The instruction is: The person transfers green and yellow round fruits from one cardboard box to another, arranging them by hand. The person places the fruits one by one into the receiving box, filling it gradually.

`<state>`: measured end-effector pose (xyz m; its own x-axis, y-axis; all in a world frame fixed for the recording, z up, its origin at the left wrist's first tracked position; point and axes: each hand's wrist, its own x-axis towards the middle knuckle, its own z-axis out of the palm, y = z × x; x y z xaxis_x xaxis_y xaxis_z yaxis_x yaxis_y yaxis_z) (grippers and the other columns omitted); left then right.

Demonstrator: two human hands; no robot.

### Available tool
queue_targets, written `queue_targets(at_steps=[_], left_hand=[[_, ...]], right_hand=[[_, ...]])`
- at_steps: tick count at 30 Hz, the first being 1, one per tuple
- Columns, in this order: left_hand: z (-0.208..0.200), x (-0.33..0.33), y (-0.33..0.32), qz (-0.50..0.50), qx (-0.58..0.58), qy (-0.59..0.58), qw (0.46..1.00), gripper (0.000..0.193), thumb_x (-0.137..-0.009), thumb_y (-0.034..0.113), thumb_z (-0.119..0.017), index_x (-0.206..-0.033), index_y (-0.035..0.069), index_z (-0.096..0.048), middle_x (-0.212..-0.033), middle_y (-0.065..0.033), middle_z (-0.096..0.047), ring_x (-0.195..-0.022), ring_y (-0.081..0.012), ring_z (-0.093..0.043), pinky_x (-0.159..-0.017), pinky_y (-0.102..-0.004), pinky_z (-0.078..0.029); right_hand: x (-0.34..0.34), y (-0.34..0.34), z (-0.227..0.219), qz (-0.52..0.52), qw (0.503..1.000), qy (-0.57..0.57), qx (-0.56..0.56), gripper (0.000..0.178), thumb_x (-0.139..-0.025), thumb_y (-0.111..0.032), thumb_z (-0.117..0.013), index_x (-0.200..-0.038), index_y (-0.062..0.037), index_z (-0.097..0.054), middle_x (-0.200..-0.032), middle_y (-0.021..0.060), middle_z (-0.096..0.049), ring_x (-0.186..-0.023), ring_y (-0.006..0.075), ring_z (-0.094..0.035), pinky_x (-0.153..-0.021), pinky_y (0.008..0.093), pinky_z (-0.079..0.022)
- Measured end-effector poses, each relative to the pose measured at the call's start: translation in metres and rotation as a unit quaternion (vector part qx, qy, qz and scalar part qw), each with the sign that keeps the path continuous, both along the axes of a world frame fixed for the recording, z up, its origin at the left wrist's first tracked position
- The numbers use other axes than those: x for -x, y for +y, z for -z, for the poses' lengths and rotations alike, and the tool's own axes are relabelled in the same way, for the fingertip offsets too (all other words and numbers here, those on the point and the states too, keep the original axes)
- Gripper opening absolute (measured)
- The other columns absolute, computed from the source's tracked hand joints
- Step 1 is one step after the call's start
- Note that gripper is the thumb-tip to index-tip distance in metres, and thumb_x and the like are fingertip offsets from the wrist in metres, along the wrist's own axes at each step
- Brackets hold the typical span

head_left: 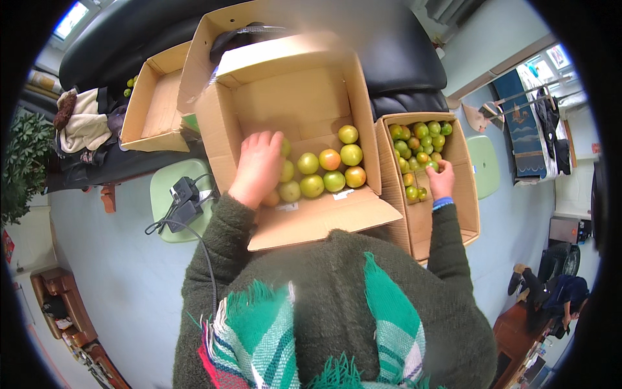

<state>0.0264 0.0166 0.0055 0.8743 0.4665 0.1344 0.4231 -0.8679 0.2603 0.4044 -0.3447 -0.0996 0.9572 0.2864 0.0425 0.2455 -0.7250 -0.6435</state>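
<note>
A green tomato sits at the near edge of the pile of green and reddening tomatoes in the far half of the right-hand cardboard box; the thumb and fingertips of the right hand are closed on it. Two more tomatoes lie just nearer the person, on the box's floor. Left of this stands the larger middle box, its front flap folded out toward the person. On its floor, tomatoes lie in rough rows near the front, mostly green, with a few turning orange. The left hand reaches in at their left end, its fingers stretched forward and together beside and partly over the tomatoes; whether they grip one I cannot tell. Both arms wear the sleeves of a dark sweater, and a green checked scarf hangs down the front. To the left, a pale green stool bears black adapters with a cable. Beyond the boxes runs a black sofa, with a shallower box and clothes on its left part. A leafy plant stands at far left; another person is at lower right.
</note>
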Motion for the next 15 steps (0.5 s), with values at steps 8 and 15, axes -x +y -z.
queue_targets(at_steps=[8, 15], left_hand=[[0.01, -0.004, 0.002, 0.009, 0.004, -0.013, 1.0, 0.053, -0.085, 0.009, -0.077, -0.135, 0.004, -0.06, -0.132, -0.0186, -0.063, -0.129, -0.0414, -0.056, -0.115, -0.0531, -0.043], [0.015, 0.0, 0.005, 0.016, 0.005, -0.045, 0.999, 0.051, -0.085, 0.005, -0.073, -0.135, 0.003, -0.061, -0.135, -0.0172, -0.063, -0.132, -0.0418, -0.054, -0.115, -0.053, -0.042]], right_hand=[[0.111, 0.153, -0.157, -0.456, 0.871, 0.013, -0.18, 0.037, -0.093, -0.008, -0.075, -0.129, -0.0021, -0.067, -0.114, 0.0057, -0.073, -0.097, 0.0116, -0.07, -0.086, 0.0283, -0.058], [0.168, 0.266, -0.114, -0.561, 0.827, 0.002, 0.022, 0.046, -0.088, -0.025, -0.08, -0.124, 0.0025, -0.071, -0.118, 0.0271, -0.073, -0.112, 0.0443, -0.07, -0.1, 0.0486, -0.056]])
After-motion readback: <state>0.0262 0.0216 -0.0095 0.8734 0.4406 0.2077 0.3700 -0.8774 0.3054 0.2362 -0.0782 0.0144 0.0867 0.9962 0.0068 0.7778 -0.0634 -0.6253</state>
